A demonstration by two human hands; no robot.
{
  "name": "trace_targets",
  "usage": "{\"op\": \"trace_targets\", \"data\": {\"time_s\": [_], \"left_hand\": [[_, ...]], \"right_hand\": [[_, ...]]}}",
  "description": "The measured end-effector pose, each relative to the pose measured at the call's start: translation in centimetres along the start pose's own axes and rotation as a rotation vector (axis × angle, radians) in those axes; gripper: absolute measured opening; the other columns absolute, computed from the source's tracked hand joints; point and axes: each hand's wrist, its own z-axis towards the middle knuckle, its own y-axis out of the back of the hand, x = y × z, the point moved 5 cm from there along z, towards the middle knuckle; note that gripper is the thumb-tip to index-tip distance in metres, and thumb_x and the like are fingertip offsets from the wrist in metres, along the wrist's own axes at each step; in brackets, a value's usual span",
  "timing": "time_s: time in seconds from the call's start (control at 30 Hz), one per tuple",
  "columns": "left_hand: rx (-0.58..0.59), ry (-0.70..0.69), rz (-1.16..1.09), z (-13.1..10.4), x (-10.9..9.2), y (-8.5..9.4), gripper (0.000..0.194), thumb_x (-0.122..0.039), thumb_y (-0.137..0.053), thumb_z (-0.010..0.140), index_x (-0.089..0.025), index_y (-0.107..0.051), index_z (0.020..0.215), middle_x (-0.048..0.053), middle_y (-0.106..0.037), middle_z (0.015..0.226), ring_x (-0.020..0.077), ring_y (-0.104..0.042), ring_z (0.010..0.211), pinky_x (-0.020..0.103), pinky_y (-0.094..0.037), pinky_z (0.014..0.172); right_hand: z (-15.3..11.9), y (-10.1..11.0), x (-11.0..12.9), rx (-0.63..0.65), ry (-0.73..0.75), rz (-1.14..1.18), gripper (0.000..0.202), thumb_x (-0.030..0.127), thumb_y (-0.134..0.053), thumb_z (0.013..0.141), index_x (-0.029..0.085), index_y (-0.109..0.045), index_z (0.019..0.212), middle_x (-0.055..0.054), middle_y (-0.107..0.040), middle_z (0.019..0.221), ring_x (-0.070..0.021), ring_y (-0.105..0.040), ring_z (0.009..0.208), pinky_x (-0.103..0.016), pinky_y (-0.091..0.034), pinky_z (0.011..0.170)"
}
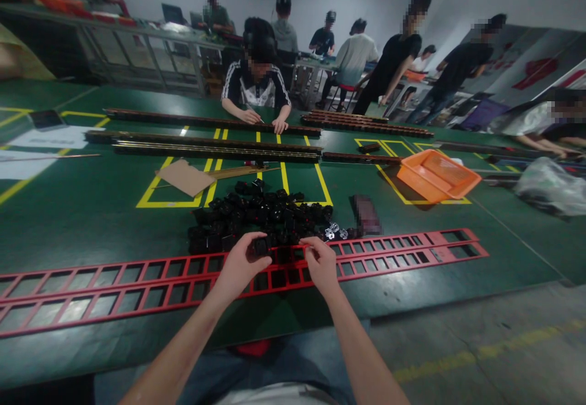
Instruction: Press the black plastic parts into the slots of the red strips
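Grips a small black block (260, 246) between the fingers of the left hand (240, 265), above the long red frame (438, 255) on the near part of the worktop (110, 222), and curls the fingers of the right hand (322, 261) over the same frame, too unclear to tell whether open or closed. Shows just beyond it a heap of black parts (274, 210), with small clear pieces (333, 230) on the right, then cardboard (185, 177) left, an orange basket (423, 179) right, and, farther, long dark rails (215, 147) and a seated person (259, 88).
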Motion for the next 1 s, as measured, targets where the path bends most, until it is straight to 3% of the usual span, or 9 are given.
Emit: {"op": "trace_targets", "data": {"time_s": [0.1, 0.17, 0.4, 0.7, 1.0], "left_hand": [[-0.039, -0.172, 0.227, 0.0, -0.8, -0.2, 0.034, -0.018, -0.069, 0.071, -0.021, -0.06, 0.104, 0.003, -0.06, 0.104, 0.0208, -0.06, 0.098, 0.036, -0.048, 0.089], [-0.002, -0.251, 0.351, -0.1, -0.9, -0.7, 0.032, -0.015, -0.069, 0.073, -0.021, -0.06, 0.103, 0.004, -0.059, 0.106, 0.0214, -0.058, 0.101, 0.037, -0.048, 0.091], [0.14, -0.323, 0.648, -0.1, -0.1, -1.9, 0.033, -0.015, -0.074, 0.072, -0.021, -0.062, 0.103, 0.004, -0.062, 0.104, 0.0254, -0.053, 0.099, 0.042, -0.047, 0.088], [0.197, -0.329, 0.746, 0.2, 0.3, -2.5, 0.045, -0.016, -0.07, 0.077, -0.019, -0.057, 0.121, 0.006, -0.062, 0.112, 0.026, -0.05, 0.105, 0.044, -0.046, 0.095], [0.211, -0.341, 0.723, 0.6, 0.5, -2.0, 0.038, -0.016, -0.069, 0.078, -0.02, -0.061, 0.115, 0.005, -0.058, 0.108, 0.0253, -0.051, 0.102, 0.042, -0.047, 0.093]], "right_hand": [[0.0, -0.1, 0.0, 0.009, 0.009, -0.002, 0.026, 0.012, -0.045, 0.084, 0.019, -0.068, 0.092, -0.004, -0.071, 0.088, -0.0167, -0.064, 0.078, -0.027, -0.048, 0.068], [0.1, -0.1, 0.0, 0.012, 0.008, -0.006, 0.026, 0.012, -0.045, 0.083, 0.019, -0.069, 0.091, -0.004, -0.071, 0.087, -0.0167, -0.064, 0.076, -0.027, -0.048, 0.067], [0.1, -0.3, 0.0, 0.034, 0.019, 0.0, 0.026, 0.011, -0.045, 0.083, 0.02, -0.069, 0.088, -0.003, -0.071, 0.083, -0.017, -0.065, 0.076, -0.028, -0.049, 0.069], [0.2, -0.3, 0.0, 0.063, 0.025, 0.004, 0.026, 0.011, -0.044, 0.083, 0.019, -0.069, 0.087, -0.003, -0.07, 0.081, -0.0158, -0.064, 0.07, -0.026, -0.049, 0.062], [0.1, -0.2, 0.2, 0.061, -0.003, 0.001, 0.027, 0.012, -0.044, 0.084, 0.02, -0.069, 0.086, -0.003, -0.07, 0.08, -0.0165, -0.064, 0.071, -0.028, -0.05, 0.067]]}}
